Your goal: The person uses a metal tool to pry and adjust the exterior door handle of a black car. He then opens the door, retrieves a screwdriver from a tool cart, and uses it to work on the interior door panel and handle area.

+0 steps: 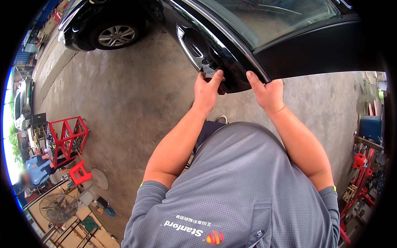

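A black car door [237, 70] with a chrome window strip stands in front of me, its free edge toward my body. Its chrome door handle [188, 49] runs along the outer skin. My left hand [205, 93] is closed at the near end of this handle, thumb over a small shiny end piece [210, 72]; its other fingers are mostly hidden. A dark gap shows beside that thumb. My right hand [269, 96] grips the door's edge, thumb on the outer face and fingers wrapped out of sight behind it.
The car's front wheel [117, 36] is at upper left. Left on the concrete floor [111, 111] stand a red metal frame [68, 138], a red stool [80, 172] and a large fan [58, 206]. A person in blue [38, 169] is nearby. Red equipment [364, 173] lines the right.
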`<state>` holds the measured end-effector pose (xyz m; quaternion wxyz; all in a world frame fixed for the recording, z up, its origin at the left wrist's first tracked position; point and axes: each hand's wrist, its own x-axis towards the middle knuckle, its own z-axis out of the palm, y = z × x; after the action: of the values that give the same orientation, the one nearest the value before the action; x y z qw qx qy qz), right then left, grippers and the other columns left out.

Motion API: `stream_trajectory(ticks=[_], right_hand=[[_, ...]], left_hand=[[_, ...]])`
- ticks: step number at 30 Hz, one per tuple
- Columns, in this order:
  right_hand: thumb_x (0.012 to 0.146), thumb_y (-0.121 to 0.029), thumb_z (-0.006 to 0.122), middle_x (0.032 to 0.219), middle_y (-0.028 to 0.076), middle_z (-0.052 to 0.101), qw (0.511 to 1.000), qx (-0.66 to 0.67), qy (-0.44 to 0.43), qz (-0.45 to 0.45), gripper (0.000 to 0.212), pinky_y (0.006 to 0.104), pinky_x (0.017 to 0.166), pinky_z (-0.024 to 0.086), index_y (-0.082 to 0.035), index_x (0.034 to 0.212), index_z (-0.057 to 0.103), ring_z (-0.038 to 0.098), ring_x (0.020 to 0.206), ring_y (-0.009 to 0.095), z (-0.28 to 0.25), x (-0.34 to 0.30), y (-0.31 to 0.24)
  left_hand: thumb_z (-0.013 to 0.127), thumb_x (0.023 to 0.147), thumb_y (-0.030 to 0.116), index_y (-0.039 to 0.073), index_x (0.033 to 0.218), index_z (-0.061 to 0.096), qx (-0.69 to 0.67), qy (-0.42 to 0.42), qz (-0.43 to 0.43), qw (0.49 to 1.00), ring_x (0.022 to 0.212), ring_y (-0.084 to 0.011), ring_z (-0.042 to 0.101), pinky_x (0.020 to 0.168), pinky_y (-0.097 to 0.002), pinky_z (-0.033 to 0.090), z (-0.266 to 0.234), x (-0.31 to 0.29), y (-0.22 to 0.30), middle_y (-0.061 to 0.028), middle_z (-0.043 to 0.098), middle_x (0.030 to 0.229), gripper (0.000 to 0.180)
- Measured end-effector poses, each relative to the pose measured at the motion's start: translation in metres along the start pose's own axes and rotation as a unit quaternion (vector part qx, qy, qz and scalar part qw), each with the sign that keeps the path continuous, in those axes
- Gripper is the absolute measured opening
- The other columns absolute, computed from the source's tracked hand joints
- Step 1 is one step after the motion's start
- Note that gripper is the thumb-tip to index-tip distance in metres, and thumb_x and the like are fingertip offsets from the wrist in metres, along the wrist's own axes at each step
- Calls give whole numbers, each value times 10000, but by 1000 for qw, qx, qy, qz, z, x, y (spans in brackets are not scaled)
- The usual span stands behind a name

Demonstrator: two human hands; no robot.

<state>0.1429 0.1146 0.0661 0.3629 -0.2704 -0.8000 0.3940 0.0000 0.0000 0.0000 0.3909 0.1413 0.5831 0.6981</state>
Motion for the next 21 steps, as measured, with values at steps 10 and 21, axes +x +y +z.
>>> stream_trajectory(ticks=[10,21], right_hand=[[871,-207,732,896,119,715,1000,12,7,9,269,345,738,520,-12,1051,690,667,780,255,1,-1,3],[862,-205,740,899,111,715,999,26,15,12,268,344,746,520,-13,1041,686,658,780,246,1,-2,4]], left_hand=[[730,906,362,-6,1047,526,-7,1,-7,1000,575,-153,592,515,-288,502,0,-1,3,-84,619,801,445],[652,949,293,15,1076,518,-44,3,-64,997,604,-217,631,538,-363,549,2,-2,10,-98,625,792,334]])
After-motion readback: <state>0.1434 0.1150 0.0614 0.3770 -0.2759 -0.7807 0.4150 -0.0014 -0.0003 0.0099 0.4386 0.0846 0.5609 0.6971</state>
